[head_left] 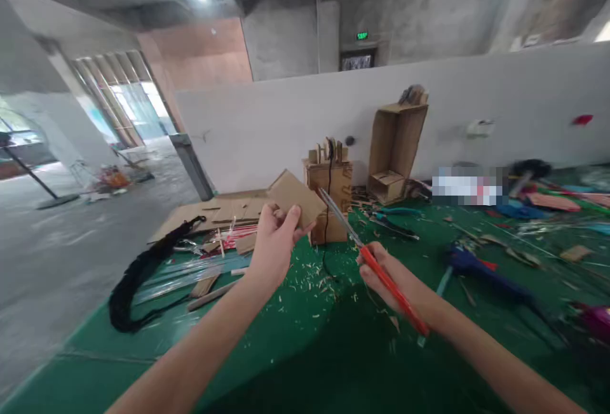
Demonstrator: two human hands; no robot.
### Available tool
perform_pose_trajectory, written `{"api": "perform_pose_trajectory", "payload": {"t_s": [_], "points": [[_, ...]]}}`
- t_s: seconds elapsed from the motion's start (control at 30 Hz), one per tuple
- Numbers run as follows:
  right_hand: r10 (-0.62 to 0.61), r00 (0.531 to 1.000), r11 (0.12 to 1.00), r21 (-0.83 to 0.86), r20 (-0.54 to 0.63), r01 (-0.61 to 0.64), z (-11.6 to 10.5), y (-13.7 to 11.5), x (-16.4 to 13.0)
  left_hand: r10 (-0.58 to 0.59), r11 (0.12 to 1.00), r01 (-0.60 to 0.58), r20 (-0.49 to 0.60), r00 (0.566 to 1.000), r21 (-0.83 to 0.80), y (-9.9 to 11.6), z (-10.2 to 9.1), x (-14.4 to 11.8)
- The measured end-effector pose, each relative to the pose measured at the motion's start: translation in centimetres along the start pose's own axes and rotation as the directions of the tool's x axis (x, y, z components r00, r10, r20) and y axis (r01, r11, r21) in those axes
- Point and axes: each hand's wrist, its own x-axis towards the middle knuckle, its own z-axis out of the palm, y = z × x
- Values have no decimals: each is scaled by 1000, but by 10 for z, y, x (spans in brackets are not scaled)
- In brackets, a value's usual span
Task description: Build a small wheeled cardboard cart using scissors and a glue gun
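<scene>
My left hand (pixel 275 246) pinches a small flat piece of cardboard (pixel 296 197) between thumb and fingers, tilted up above the table. My right hand (pixel 395 274) is closed on a pair of red-handled scissors (pixel 388 284). The blades point up and left, their tips near the right edge of the cardboard piece; I cannot tell whether they touch it. Just behind stands a cardboard box model (pixel 339 188) with upright pieces on top and a black cord down its front.
A taller open cardboard box (pixel 396 141) stands by the white partition (pixel 267 128). Teal-handled pliers (pixel 398 212), a dark blue glue gun (pixel 481 271) and scraps lie to the right. Black yarn (pixel 131 287), clear plastic strips (pixel 178 280) and cardboard sheets (pixel 229 206) occupy the left of the green table (pixel 286 363).
</scene>
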Motion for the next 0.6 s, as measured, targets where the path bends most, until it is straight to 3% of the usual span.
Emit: {"api": "perform_pose_trajectory", "payload": {"t_s": [0.3,0.6], "points": [[4,999,999,-51,-35,-6,1,5,5,-66,998,65,30,997,15,-14,7,-8],[20,999,974,-225,-46,-30,0,12,6,-26,1000,26,31,999,8,-12,7,-8]]}}
